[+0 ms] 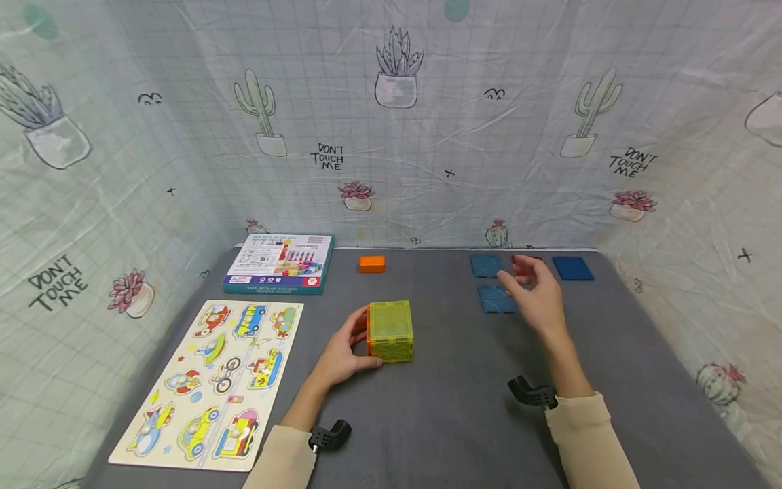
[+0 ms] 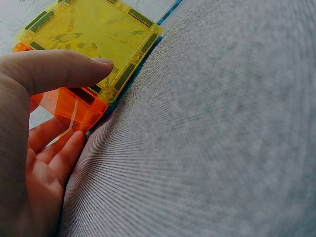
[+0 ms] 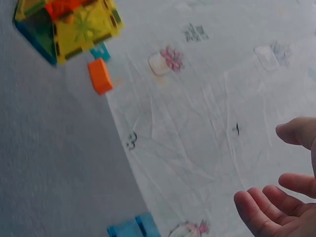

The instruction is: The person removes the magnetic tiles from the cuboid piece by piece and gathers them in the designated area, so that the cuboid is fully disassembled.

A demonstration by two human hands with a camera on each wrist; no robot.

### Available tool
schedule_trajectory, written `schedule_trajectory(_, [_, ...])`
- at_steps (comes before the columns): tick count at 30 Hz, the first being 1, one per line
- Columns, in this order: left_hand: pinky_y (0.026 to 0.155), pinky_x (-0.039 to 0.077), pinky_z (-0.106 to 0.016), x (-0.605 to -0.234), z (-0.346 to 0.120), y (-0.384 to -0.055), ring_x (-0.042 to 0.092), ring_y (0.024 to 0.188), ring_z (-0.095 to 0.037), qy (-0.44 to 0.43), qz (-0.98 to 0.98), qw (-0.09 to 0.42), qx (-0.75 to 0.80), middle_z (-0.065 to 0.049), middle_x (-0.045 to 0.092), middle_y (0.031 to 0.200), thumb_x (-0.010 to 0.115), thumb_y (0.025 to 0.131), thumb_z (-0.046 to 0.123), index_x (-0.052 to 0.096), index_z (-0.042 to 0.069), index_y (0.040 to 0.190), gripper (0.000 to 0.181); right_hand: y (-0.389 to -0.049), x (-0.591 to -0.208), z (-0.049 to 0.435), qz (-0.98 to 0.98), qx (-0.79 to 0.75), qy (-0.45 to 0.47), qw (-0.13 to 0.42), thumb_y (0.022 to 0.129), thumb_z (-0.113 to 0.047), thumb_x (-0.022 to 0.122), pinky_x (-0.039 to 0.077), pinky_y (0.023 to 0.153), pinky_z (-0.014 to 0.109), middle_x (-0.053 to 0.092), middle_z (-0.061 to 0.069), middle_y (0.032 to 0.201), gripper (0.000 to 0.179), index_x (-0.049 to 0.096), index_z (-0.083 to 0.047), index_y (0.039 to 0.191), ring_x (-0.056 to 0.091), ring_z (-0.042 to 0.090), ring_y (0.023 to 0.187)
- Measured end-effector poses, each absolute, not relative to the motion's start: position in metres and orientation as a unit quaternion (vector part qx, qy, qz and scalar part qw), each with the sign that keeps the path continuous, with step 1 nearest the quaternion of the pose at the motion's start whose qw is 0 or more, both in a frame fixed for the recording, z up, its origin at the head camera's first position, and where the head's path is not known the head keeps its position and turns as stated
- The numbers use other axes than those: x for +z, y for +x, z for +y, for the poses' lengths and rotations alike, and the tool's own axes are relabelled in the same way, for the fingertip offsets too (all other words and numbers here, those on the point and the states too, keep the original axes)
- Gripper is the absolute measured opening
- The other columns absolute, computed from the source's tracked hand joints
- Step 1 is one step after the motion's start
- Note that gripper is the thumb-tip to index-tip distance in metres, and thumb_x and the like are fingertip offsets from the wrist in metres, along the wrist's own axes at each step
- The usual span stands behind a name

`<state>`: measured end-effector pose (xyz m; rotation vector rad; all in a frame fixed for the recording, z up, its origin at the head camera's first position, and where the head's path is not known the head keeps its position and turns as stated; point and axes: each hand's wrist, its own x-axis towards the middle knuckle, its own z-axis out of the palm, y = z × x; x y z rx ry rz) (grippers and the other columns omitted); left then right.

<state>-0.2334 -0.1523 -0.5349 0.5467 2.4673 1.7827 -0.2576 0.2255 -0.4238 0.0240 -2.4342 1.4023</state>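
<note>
A box built of see-through magnetic tiles point(image 1: 391, 331), yellow on top and front and orange on its left side, sits mid-table. My left hand point(image 1: 339, 356) holds it from the left. In the left wrist view the thumb point(image 2: 74, 69) lies over a yellow face, while the other fingers point(image 2: 66, 148) curl by the orange side. My right hand point(image 1: 540, 297) hovers over the right part of the table, fingers loosely bent and apart, holding nothing. Near it lie a blue tile point(image 1: 485, 265), a second blue tile point(image 1: 496, 299) and a red piece, partly hidden by that hand.
Farther right is a dark blue tile point(image 1: 573, 268). An orange block point(image 1: 372, 264) stands at the back edge. On the left are a boxed set point(image 1: 277, 263) and a wooden vehicle puzzle board point(image 1: 208, 387). A printed curtain point(image 1: 427, 149) closes off the back and sides.
</note>
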Motion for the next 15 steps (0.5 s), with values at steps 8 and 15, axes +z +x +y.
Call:
schedule_trajectory(8, [0.115,0.044,-0.042,-0.533,-0.152,-0.233,0.048,0.139,-0.023,0.179,0.808,0.017,0.561,-0.004,0.049,0.15,0.091,0.067,0.011,0.031,0.032,0.154,0.108,-0.257,-0.41,0.199,-0.861,0.478,0.055,0.162,0.096,-0.038,0.066,0.052,0.086,0.03,0.054,0.013,0.14,0.06,0.048,-0.01,0.146,0.061,0.026,0.106])
schedule_trajectory(15, [0.114,0.044,-0.043,-0.534,-0.151,-0.231,0.048,0.139,-0.023,0.171,0.81,0.013,0.56,-0.005,0.051,0.149,0.091,0.066,0.01,0.033,0.031,0.154,0.108,-0.261,-0.407,0.163,-0.849,0.501,0.083,0.144,0.093,-0.038,0.07,0.056,0.085,0.041,0.051,0.011,0.141,0.063,0.048,-0.011,0.146,0.063,0.027,0.105])
